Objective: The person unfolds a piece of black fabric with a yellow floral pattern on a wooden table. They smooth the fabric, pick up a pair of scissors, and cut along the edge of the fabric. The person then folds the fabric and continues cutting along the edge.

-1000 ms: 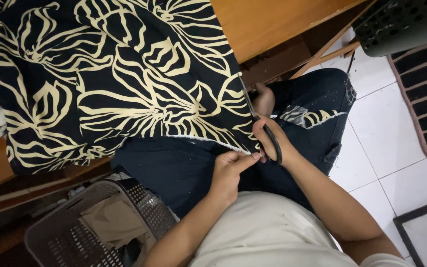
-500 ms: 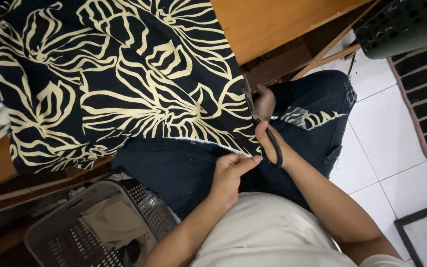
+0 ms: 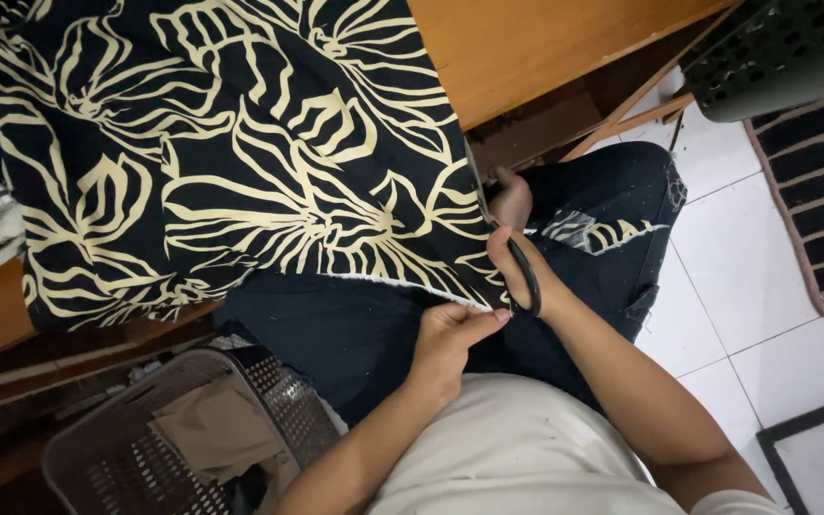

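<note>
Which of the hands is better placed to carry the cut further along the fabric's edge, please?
Probably the right hand: it already holds the scissors at the patterned fabric edge, while the left hand only pinches the corner.

scissors (image 3: 512,257) blades: mostly hidden behind the patterned fabric (image 3: 231,162) edge
fabric top: cut off by frame
basket (image 3: 97,448) beside fabric: bottom cropped

One fabric (image 3: 240,162) — one scissors (image 3: 517,262)

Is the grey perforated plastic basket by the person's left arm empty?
No, the grey perforated plastic basket holds a crumpled piece of tan cloth inside it.
</note>
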